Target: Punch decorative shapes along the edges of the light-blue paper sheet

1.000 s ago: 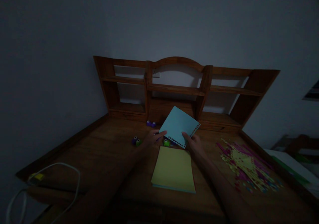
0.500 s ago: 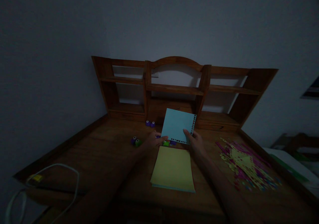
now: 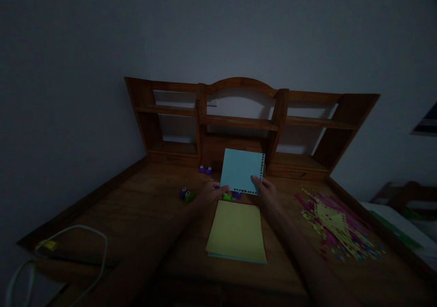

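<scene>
Pale-blue sheet (image 3: pixel 239 170), dark holes (image 3: pixel 262 165) along two edges, in the grip of left fingers (image 3: pixel 223 189) and right fingers (image 3: pixel 256 181)

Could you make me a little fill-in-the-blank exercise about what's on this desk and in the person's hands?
1. The left hand and right hand hold a sheet whose colour is ____.
2. Small dark holes run along ____ edges of that sheet.
3. The top page of the paper stack on the desk is ____.
4. Seen from the camera, a heap of paper strips lies to the ____ of the stack.

Missing words: light blue; two; yellow; right.
</scene>
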`<state>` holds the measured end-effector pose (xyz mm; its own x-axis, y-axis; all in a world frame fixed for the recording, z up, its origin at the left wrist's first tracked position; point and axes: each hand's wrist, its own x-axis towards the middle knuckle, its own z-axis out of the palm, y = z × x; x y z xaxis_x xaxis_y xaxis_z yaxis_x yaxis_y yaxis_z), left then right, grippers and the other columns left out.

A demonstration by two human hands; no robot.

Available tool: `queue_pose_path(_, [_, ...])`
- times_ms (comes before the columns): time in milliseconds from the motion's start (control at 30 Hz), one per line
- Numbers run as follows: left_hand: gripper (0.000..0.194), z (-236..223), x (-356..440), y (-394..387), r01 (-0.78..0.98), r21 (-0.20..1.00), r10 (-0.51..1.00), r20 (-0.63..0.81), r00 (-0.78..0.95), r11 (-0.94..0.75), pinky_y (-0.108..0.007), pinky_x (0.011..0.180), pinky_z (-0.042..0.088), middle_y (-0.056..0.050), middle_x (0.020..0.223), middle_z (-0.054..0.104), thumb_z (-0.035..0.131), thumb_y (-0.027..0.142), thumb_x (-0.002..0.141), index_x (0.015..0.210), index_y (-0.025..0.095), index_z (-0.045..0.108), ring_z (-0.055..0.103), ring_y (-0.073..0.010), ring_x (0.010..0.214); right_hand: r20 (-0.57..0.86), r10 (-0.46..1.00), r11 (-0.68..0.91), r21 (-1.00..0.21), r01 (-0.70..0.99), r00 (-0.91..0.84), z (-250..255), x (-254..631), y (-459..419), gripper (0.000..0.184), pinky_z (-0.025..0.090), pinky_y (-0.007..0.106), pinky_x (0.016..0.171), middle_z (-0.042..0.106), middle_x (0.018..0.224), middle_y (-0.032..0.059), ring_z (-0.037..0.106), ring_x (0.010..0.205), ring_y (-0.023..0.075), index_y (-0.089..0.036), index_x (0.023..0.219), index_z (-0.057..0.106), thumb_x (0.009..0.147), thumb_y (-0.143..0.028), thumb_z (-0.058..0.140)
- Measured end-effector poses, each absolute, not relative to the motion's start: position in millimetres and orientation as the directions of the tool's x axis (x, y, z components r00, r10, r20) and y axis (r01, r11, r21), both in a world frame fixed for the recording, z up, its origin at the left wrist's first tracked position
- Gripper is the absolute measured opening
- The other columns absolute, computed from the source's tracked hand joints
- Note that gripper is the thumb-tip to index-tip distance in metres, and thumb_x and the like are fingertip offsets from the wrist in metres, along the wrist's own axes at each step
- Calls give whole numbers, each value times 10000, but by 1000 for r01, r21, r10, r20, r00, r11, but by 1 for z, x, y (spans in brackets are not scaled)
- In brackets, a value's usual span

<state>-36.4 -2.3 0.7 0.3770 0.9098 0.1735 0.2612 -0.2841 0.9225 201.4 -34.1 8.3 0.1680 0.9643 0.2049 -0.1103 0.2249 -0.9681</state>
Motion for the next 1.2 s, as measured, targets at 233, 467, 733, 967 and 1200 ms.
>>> queue_pose_path(233, [389,0,-36,1,194,935,934,240,266,-296,-284,689,439,-54,742,708,643,523,752,709,147,737,610,-205,728,172,977,191,-967,-168,125,3,199,-31,446,453,253,531,701,740,28,584,553,138,-172,885,701,666,-557,750])
queue_pose_path(467, [359,2,-37,0,191,943,940,216,265,-271,-288,709,447,-55,750,713,646,507,757,708,164,740,615,-203,727,152,985,164,-971,-174,84,5,197,-33,441,445,259,496,664,640,27,563,512,144,-163,839,697,619,-535,785])
queue_pose_path(733, [418,5,-35,-3,182,945,927,207,313,-272,-257,591,394,-41,689,685,635,550,760,749,149,754,579,-180,658,142,986,148,-987,-68,87,-2,196,-32,418,443,261,523,685,638,59,592,537,158,-139,701,696,646,-548,768])
queue_pose_path(967, [528,8,-37,-1,156,967,963,165,214,-201,-263,514,318,1,486,504,523,622,806,622,158,693,435,-127,482,170,974,180,-982,-57,153,10,195,-40,476,431,288,517,664,563,51,596,519,191,-169,608,656,576,-631,765])
queue_pose_path(1200, [498,22,-46,-2,80,979,981,183,65,-188,-273,517,334,-22,481,506,378,447,872,535,167,613,449,-143,494,157,968,173,-983,-69,194,16,193,-45,497,382,268,476,635,521,51,555,470,167,-165,565,622,547,-636,779])
